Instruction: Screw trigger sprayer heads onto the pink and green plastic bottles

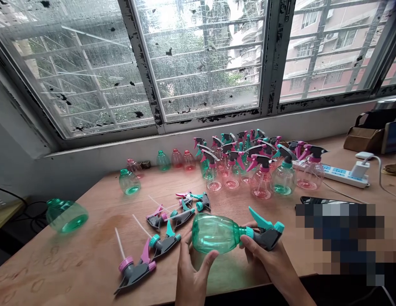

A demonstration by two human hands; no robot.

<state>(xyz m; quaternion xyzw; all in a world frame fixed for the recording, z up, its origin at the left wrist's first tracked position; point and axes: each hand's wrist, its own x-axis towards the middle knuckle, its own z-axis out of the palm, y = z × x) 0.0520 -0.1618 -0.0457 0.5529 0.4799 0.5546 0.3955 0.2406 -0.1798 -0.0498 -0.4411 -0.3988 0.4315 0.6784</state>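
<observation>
Closest to us, our left hand [193,267] curves around the base of a green bottle [214,233], palm half open, with the thumb spread to its lower side. Our right hand [260,250] closes, thumb and fingers pinched, about the neck, where a teal-and-grey spray head [269,236] meets it. The bottle lies sideways between the two hands, above a wooden table [57,272]. Its head sits on the neck; whether it is screwed tight, we cannot tell.

To the left of our hands lie about six loose spray heads [137,274], pink or teal, several with thin straws [120,244] sticking out. Farther left and beyond, we count six bottles without heads [130,180], some green, some pink; we judge these are left to do, roughly one head for each.

Beyond our right hand, a tight crowd of headed bottles [261,185] stands upright; we take these as done, and they outnumber the bare ones. Farther right of that hand is a white power strip [343,175]. Farthest off, straight past our hands, we face a streaked, barred window [198,63].
</observation>
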